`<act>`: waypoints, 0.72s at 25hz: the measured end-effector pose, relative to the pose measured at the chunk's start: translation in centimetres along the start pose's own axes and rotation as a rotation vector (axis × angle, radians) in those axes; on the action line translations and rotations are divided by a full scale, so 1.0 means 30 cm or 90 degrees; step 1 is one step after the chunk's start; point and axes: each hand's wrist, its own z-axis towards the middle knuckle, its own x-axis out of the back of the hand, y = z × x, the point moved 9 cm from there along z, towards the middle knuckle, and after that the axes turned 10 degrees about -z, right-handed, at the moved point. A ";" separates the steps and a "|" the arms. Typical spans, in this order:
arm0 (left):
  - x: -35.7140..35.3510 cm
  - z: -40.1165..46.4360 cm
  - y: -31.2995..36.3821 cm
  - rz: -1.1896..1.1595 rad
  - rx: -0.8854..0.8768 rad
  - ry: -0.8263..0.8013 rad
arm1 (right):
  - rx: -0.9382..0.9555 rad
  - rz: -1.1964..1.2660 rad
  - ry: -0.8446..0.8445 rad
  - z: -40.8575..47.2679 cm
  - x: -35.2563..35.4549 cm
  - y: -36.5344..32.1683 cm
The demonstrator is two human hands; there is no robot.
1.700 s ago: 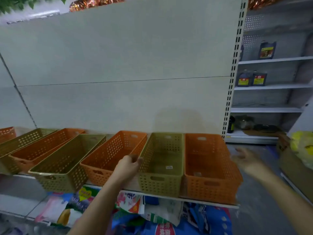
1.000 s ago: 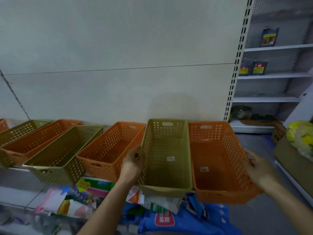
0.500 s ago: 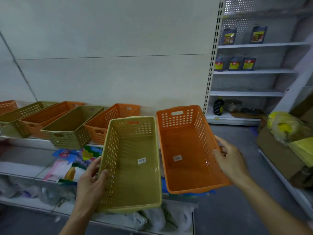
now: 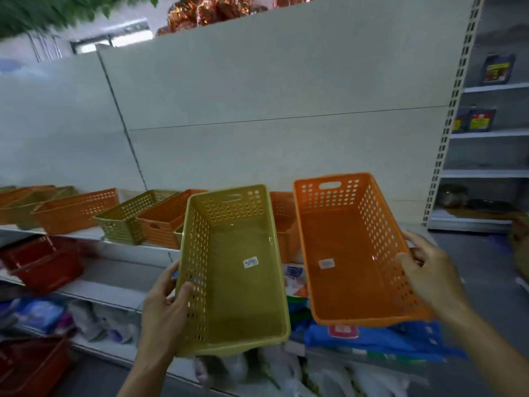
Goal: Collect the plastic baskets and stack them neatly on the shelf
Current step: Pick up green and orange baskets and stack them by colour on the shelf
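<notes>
The left hand (image 4: 166, 308) grips the left wall of a green basket (image 4: 237, 282), thumb inside through the rim, fingers on the outside. The right hand (image 4: 429, 276) grips the right wall of an orange basket (image 4: 352, 253) the same way. Both baskets are held in the air in front of the shelf (image 4: 120, 247), open side up, tilted toward the camera, side by side and just apart. Each has a small white sticker on its floor.

Behind them on the shelf a row of baskets (image 4: 123, 216) runs off to the left, orange and green in turn, standing at an angle and touching or nearly so. One more orange basket shows partly in the gap between the two held ones. Lower left, red baskets (image 4: 45, 265) sit on a lower shelf, blurred. Under the held baskets lie blue bags (image 4: 380, 342) and pale packets, too blurred to read. At far right a second shelving unit carries dark bottles (image 4: 478, 120) with yellow labels. Green leaves (image 4: 57, 10) hang at top left.
</notes>
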 end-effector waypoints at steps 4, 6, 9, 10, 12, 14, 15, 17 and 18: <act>0.183 0.213 0.050 -0.004 -0.043 -0.022 | -0.025 0.049 0.088 -0.010 -0.134 -0.209; 0.225 0.309 0.063 -0.014 -0.051 -0.041 | -0.036 0.057 0.123 -0.005 -0.190 -0.297; 0.267 0.445 0.064 -0.025 -0.048 -0.051 | -0.032 0.047 0.173 0.031 -0.255 -0.426; 0.273 0.494 0.060 -0.027 -0.051 -0.054 | -0.033 0.045 0.194 0.055 -0.269 -0.460; 0.274 0.587 0.063 -0.031 -0.063 -0.058 | -0.041 0.039 0.231 0.120 -0.302 -0.516; 0.261 0.678 0.066 -0.028 -0.081 -0.065 | -0.047 0.041 0.256 0.195 -0.354 -0.557; 0.248 0.716 0.072 -0.029 -0.088 -0.066 | -0.048 0.040 0.265 0.230 -0.382 -0.575; 0.211 0.792 0.078 -0.034 -0.103 -0.071 | -0.062 0.018 0.272 0.302 -0.446 -0.579; 0.196 0.829 0.084 -0.038 -0.113 -0.068 | -0.078 0.004 0.268 0.339 -0.482 -0.571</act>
